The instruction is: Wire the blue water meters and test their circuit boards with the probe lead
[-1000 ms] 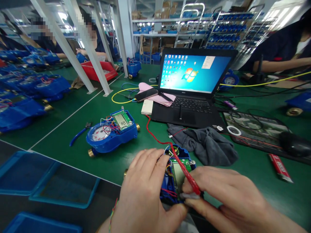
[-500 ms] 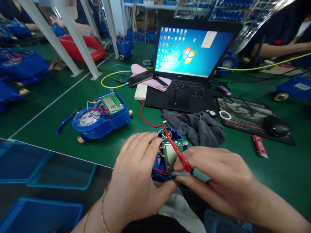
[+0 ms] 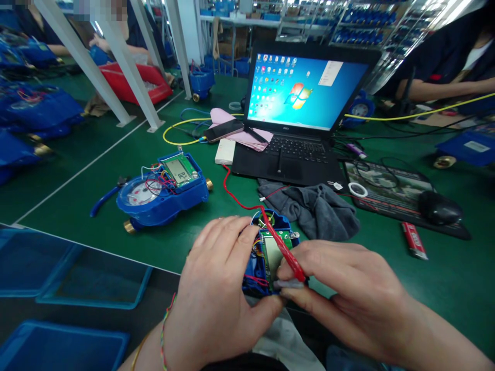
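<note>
My left hand (image 3: 222, 288) is wrapped over the left side of a blue water meter (image 3: 284, 222) with its cover off, steadying it at the table's front edge. A green circuit board with a grey display (image 3: 271, 252) and coloured wires shows inside the housing. My right hand (image 3: 344, 288) pinches a grey connector (image 3: 290, 284) between thumb and fingers, against the lower end of the board. A red cable (image 3: 284, 246) runs from this connector over the display to a small white box (image 3: 225, 152). The connector's tip is hidden by my fingers.
Another open blue water meter (image 3: 166, 198) lies to the left. Behind stand a laptop (image 3: 305, 98) and a phone (image 3: 224, 131) on pink paper. A grey cloth (image 3: 317, 211), a mouse (image 3: 441, 208) and a red lighter-like item (image 3: 413, 240) lie rightward. Blue bins (image 3: 93, 304) sit below the table's left edge.
The whole view has shifted slightly, so things appear a little lower. Both hands keep their places on the water meter and the connector.
</note>
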Motion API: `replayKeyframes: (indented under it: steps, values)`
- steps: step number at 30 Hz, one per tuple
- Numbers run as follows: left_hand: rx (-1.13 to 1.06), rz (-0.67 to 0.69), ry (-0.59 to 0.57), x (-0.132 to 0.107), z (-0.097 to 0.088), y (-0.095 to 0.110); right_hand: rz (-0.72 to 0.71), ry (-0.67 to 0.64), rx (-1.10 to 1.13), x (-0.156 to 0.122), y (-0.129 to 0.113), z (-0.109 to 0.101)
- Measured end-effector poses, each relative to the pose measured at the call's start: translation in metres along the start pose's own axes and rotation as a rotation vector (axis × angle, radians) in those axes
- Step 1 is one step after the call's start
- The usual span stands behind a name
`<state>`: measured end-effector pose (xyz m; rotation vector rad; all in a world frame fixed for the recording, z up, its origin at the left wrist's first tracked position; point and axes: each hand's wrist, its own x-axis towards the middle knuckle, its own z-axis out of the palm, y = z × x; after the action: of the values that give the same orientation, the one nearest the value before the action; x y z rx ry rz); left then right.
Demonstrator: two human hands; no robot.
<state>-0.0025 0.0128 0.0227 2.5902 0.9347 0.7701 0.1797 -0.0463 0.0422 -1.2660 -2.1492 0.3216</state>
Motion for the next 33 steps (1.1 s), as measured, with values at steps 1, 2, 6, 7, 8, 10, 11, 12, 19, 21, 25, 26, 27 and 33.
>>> replayKeyframes:
  steps: [1,2,6,7,8,10,11,12,19,21,25,26,27,33]
  values:
    - [-0.003,-0.002,0.005,-0.0001,0.0000,0.0002,-0.001,-0.002,0.029,0.0008,-0.0004,0.0001]
    - [-0.008,-0.005,0.011,-0.0002,-0.0001,0.0005,-0.001,-0.001,0.052,0.0016,-0.0007,0.0002]
    - [-0.014,-0.014,0.035,0.0004,-0.0002,0.0018,-0.020,0.032,0.050,0.0038,-0.0007,0.0014]
    - [-0.016,-0.014,0.040,0.0005,-0.0002,0.0019,-0.022,0.033,0.042,0.0039,-0.0004,0.0016]
    - [-0.019,-0.012,0.044,0.0006,-0.0001,0.0020,-0.025,0.034,0.034,0.0039,-0.0002,0.0017]
    - [-0.022,-0.008,0.048,0.0006,-0.0001,0.0017,-0.028,0.032,0.021,0.0035,-0.0001,0.0016]
    - [-0.018,-0.005,0.049,0.0006,-0.0002,0.0015,-0.028,0.031,0.016,0.0033,-0.0002,0.0016]
    - [-0.010,-0.002,0.049,0.0005,-0.0004,0.0013,-0.023,0.029,0.010,0.0030,-0.0003,0.0016]
    - [0.050,0.000,0.043,0.0017,-0.0012,0.0023,-0.015,0.026,-0.001,-0.0012,-0.0003,0.0063]
    - [0.062,0.006,0.051,0.0012,-0.0004,0.0016,-0.014,0.039,-0.017,-0.0025,-0.0003,0.0066]
    - [0.090,0.033,0.060,-0.0004,0.0010,-0.0010,-0.026,0.059,-0.063,-0.0023,-0.0008,0.0034]
    - [0.098,0.039,0.059,-0.0005,0.0011,-0.0014,-0.025,0.062,-0.079,-0.0019,-0.0010,0.0026]
    - [0.104,0.043,0.058,-0.0004,0.0010,-0.0018,-0.027,0.069,-0.096,-0.0013,-0.0011,0.0022]
    - [0.150,0.092,0.065,0.0000,0.0011,-0.0075,-0.025,0.104,-0.145,-0.0009,-0.0013,0.0058]
